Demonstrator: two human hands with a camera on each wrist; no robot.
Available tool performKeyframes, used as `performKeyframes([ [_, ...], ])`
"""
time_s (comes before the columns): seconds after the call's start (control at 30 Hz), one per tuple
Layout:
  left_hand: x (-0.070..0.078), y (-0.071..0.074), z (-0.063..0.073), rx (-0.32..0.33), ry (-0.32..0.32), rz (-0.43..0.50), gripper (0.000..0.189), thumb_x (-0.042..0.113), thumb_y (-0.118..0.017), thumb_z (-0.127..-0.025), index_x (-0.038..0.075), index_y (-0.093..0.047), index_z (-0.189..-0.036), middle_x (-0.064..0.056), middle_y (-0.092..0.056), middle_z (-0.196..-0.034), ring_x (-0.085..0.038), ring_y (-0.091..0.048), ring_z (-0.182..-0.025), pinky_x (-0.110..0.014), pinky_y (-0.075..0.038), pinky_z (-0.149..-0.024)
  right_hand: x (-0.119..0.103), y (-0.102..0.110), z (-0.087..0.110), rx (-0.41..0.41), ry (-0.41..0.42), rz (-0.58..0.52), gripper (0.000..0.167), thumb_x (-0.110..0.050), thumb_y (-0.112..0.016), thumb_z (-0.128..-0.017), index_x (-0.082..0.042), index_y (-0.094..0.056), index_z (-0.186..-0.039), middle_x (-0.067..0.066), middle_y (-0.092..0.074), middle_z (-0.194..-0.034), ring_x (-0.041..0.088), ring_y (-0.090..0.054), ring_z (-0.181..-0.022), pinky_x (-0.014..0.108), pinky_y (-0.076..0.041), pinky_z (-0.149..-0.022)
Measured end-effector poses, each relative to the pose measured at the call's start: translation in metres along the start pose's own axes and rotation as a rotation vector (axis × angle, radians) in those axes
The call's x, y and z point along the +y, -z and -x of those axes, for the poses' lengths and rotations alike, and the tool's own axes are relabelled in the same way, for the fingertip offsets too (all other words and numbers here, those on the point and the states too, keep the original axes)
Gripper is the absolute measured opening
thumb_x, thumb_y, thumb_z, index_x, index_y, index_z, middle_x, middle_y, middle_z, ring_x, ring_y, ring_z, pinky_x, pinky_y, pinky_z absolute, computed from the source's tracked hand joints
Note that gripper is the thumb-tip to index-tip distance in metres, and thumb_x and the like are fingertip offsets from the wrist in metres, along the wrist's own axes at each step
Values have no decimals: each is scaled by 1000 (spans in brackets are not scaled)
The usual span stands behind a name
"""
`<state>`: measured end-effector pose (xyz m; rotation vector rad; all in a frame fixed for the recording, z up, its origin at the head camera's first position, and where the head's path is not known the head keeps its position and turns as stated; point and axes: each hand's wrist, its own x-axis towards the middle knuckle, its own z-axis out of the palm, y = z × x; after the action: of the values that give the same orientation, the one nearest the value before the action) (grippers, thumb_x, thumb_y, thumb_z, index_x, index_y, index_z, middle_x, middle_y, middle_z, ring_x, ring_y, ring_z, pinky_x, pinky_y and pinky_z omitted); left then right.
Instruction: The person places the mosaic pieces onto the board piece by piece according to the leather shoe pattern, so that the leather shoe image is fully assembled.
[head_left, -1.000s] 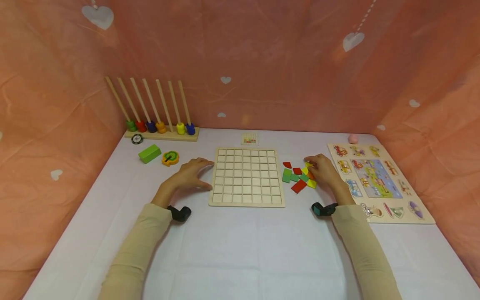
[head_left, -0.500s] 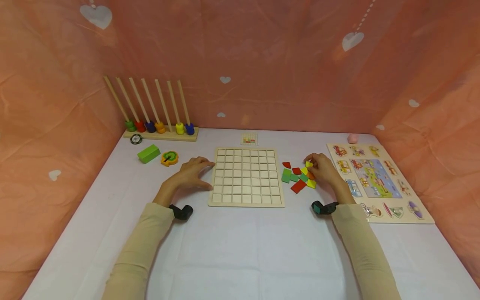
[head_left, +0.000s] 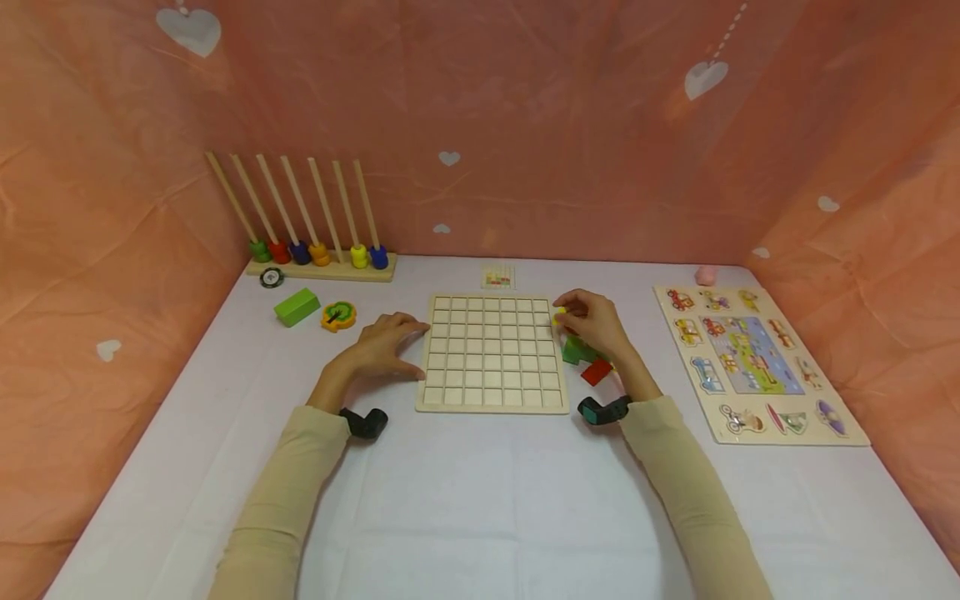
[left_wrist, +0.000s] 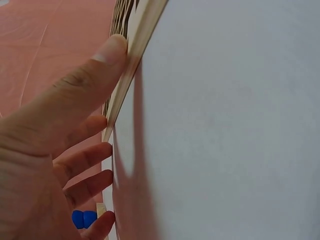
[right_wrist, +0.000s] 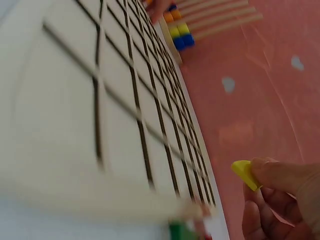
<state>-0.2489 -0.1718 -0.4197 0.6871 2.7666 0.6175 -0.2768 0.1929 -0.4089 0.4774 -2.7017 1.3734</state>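
A wooden grid board with rows of square cells lies mid-table. My left hand rests at its left edge, thumb and fingers spread; the left wrist view shows the thumb touching the board's rim. Between thumb and fingers, my right hand pinches a small yellow tile with a curved side. That hand hovers by the board's upper right edge. Beneath it lie loose tiles, among them a red tile and green tiles; the hand hides several others.
Behind the board lies a small pattern card. A peg rack with coloured beads stands back left, near a round chip, a green block and a tree-shaped piece. A picture puzzle lies at right, a pink object behind it.
My right hand has moved left from the far side of the tile pile to the board's right edge, carrying the yellow tile. My left hand has stayed in place.
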Motion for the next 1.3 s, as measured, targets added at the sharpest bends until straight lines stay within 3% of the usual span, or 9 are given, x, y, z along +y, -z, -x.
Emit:
performKeyframes([
  [0.23, 0, 0, -1, -4, 8, 2, 81, 40, -78, -72, 11, -43, -139, -17, -37, -139, -36, -31, -125, -57, -24, -101, -27, -45, -7, -112, 21, -88, 23, -9, -63, -88, -2, -67, -110, 16, -63, -111, 27, -64, -91, 35, -51, -77],
  [0.47, 0, 0, -3, -4, 4, 0, 83, 42, -78, -71, 10, -43, -139, -17, -36, -139, -37, -32, -124, -57, -26, -100, -43, -74, -14, -179, 75, -93, 17, -14, -64, -89, -7, -71, -102, 7, -68, -103, 15, -64, -82, 27, -49, -73],
  [0.63, -1, -1, -3, 6, 4, 22, 82, 42, -79, -71, 10, -44, -138, -17, -38, -137, -36, -32, -122, -56, -27, -98, -51, -90, -17, -211, 112, -101, 15, -14, -65, -88, -7, -72, -99, 6, -69, -102, 15, -63, -81, 27, -50, -70],
  [1.07, 1, 0, 0, 7, -1, 32, 82, 43, -78, -72, 9, -43, -138, -18, -38, -137, -38, -32, -122, -59, -26, -99, -51, -123, -21, -181, 118, -135, 10, -13, -68, -86, -8, -73, -92, 3, -69, -89, 11, -60, -72, 23, -48, -66],
  [1.3, 3, 2, 1, 12, -12, 36, 81, 44, -77, -72, 7, -44, -137, -19, -38, -136, -39, -32, -121, -59, -27, -98, -52, -129, -21, -151, 177, 3, 9, -12, -68, -85, -9, -74, -91, 2, -64, -87, 13, -52, -77, 24, -43, -69],
])
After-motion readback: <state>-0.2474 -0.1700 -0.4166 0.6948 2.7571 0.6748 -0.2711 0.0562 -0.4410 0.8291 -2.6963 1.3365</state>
